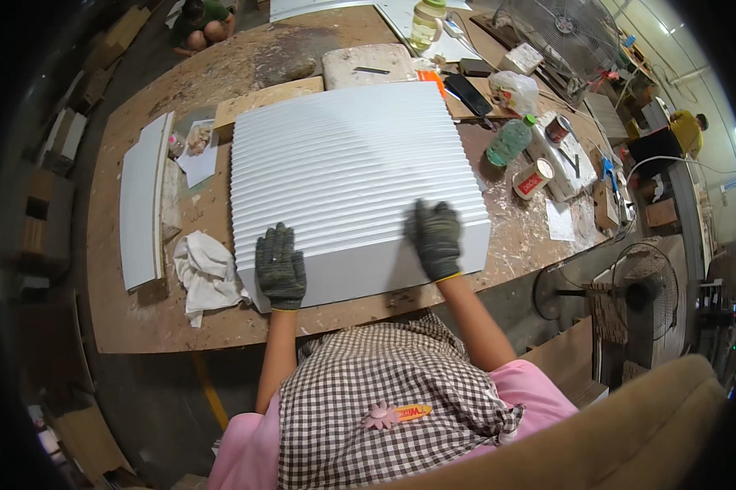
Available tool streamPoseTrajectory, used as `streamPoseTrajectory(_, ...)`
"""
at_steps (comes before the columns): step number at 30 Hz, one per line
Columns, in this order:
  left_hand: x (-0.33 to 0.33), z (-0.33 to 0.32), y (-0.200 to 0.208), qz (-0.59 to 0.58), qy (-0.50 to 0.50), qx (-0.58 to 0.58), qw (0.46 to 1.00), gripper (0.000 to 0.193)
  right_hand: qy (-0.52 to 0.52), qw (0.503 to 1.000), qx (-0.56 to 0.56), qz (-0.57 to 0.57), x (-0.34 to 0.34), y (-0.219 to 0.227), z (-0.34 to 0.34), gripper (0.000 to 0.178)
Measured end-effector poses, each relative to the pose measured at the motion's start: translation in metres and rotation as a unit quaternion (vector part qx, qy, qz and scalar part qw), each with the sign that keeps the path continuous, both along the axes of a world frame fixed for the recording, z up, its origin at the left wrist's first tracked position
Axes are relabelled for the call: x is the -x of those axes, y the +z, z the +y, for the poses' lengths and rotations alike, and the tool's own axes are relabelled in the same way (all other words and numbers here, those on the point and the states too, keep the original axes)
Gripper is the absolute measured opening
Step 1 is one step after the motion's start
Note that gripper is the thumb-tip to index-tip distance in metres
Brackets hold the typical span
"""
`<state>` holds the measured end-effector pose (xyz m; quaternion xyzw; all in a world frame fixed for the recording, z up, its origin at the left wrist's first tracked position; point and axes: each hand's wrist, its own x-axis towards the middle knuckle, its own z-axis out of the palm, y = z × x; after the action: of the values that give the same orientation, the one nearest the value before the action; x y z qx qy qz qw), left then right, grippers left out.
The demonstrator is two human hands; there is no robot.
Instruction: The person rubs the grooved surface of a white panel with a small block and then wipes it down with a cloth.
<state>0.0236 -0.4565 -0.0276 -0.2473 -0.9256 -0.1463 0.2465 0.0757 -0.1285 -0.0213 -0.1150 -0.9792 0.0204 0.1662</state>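
A large white panel with a ribbed top and a smooth front face lies in front of me on the worktable. My left hand, in a dark grey knitted glove, rests with outstretched fingers over its near left edge. On the near right part of the ribs is my right hand in a matching glove. Motion smears its fingers, which look bent, and whatever may be under them is hidden. A crumpled white cloth lies left of my left hand.
The stained worktable also bears a long white board, a green bottle, a white tub, a can and a black phone. Fans stand at the right. Two other people are farther off.
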Motion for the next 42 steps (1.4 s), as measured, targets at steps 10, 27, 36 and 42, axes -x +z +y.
streamPoseTrajectory(10, -0.027, -0.068, -0.02, -0.041, 0.123, -0.255, 0.958, 0.097, 0.306, 0.928, 0.12, 0.173, 0.056, 0.027, -0.12, 0.033)
streamPoseTrajectory(27, -0.023, -0.112, -0.043, -0.208, 0.087, -0.176, 0.958, 0.112, 0.412, 0.887, 0.202, 0.045, 0.114, 0.046, -0.304, 0.019)
streamPoseTrajectory(36, -0.026, -0.119, -0.059, -0.306, 0.148, -0.016, 0.94, 0.119, 0.278, 0.952, 0.106, 0.073, 0.06, 0.03, -0.235, 0.038)
streamPoseTrajectory(42, -0.021, -0.122, -0.061, -0.13, 0.006, -0.149, 0.98, 0.092, 0.409, 0.895, 0.172, -0.04, 0.107, 0.037, -0.363, 0.022)
